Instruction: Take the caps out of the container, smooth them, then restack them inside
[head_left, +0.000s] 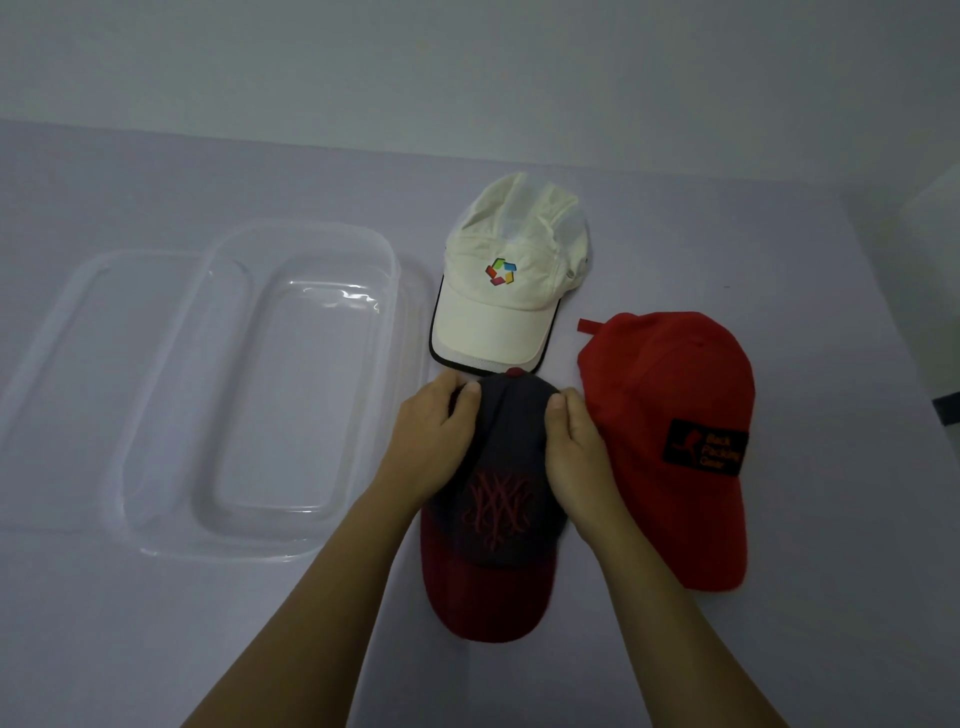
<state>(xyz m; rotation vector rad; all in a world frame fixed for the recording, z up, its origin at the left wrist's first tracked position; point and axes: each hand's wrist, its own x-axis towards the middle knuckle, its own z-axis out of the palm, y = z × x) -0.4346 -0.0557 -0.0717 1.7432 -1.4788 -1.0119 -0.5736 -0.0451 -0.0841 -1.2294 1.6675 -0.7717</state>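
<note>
A clear plastic container (291, 395) stands empty at the left of the pale desk (208, 649). What seems to be its lid (83, 389) lies under or beside it; the see-through plastic makes that hard to tell.

All three caps are out, so the step in hand looks like smoothing. The left hand (431, 436) is curled over the left of the navy cap with a red brim (498, 514), thumb on the crown, gripping its far edge. This cap lies on the desk just right of the container, brim toward the person. Beyond it lies a white cap (498, 312) with a coloured logo, its brim touching or just over the navy crown.

The right hand (571, 447) grips the crown's right side the same way. Farthest right lies a red cap (670, 415) with a black patch, against the right hand.

Next, probably, the crown is pressed flat, then the caps are carried left and nested one on another in the container.
</note>
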